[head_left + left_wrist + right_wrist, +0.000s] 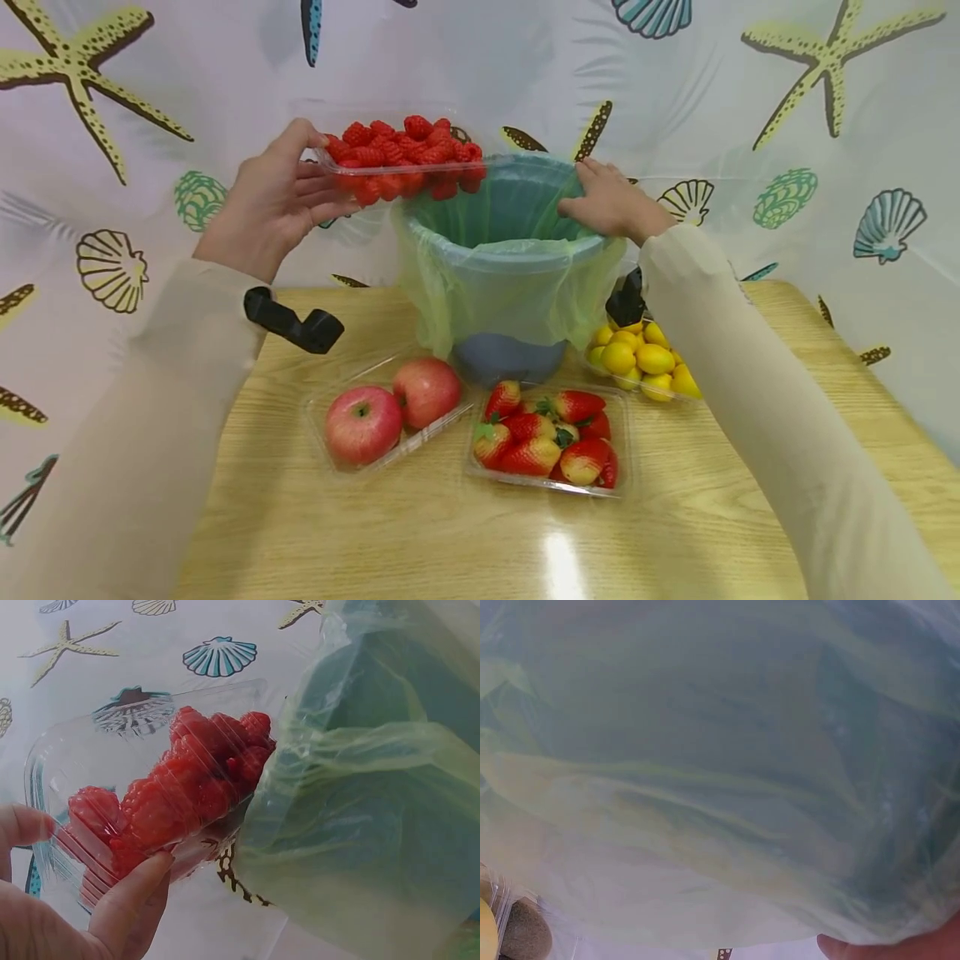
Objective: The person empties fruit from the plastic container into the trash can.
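The left hand (pixel 273 187) pinches one end of a box (pixel 71 761) of raspberries (pixel 408 150) at the left rim of a bin (pixel 510 358); the right hand (pixel 613 200) rests on the opposite rim (whether its fingers curl, one cannot tell). Apples (pixel 363 425), strawberries (pixel 528 457) and, partly behind a sleeve (pixel 787 392), yellow fruit (pixel 654 359) sit before the bin. The raspberries lie heaped, bright red, in clear plastic.

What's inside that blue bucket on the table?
Inside the bucket, only the upper back wall shows, lined with the yellow-green bag. The near side hides the bottom, so whether anything lies down there cannot be seen.
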Motion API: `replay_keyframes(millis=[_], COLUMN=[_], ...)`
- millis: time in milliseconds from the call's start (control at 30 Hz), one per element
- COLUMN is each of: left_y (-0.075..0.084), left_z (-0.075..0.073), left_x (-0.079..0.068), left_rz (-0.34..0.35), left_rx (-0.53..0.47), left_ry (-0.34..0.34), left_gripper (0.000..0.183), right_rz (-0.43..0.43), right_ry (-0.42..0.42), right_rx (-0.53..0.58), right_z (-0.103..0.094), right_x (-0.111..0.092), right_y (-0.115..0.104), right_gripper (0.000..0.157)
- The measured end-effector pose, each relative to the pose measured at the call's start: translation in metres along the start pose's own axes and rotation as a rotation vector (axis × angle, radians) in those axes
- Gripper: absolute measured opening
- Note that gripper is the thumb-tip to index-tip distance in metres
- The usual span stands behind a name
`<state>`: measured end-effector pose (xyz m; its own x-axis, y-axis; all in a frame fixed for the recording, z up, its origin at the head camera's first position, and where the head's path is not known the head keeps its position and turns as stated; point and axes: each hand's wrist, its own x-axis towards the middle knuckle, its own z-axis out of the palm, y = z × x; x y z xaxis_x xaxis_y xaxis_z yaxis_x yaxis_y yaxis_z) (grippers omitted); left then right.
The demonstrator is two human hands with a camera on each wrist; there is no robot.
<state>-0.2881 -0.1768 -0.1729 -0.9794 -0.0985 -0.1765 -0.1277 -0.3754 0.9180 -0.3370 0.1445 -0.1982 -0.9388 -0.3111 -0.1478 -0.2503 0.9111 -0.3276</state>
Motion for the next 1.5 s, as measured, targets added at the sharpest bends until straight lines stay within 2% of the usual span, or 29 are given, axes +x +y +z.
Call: replay_keyframes(millis=[233,400,733,933,1167,1500], left_y=[-0.001,-0.006,-0.008,-0.009,-0.009,-0.014], left_z=[0.015,0.023,0.037,0.041,0.048,0.054], left_x=[-0.001,-0.002,-0.004,-0.005,-0.007,-0.012], left_rz=[-0.013,0.002,0.054,0.089,0.135,0.229], left_rx=[0.118,0.194,0.276,0.38,0.481,0.621], left_ry=[0.053,0.083,0.077,0.072,0.03,0.051], left_gripper=[0.051,0.043,0.025,0.023,0.018,0.024], right_rz=[-0.013,-0.009,-0.01,-0.009,-0.013,-0.011], right_ry=[0.0,-0.004,0.009,0.019,0.024,0.024], right_rx=[0.006,-0.012,-0.026,-0.014,-0.015,-0.027], right_z=[0.002,0.001,-0.003,0.0,0.0,0.001], right_x=[0.002,0.002,0.001,0.001,0.0,0.0], right_y=[-0.005,-0.006,-0.003,0.0,0.003,0.003], right_gripper=[0.073,0.075,0.082,0.083,0.083,0.084])
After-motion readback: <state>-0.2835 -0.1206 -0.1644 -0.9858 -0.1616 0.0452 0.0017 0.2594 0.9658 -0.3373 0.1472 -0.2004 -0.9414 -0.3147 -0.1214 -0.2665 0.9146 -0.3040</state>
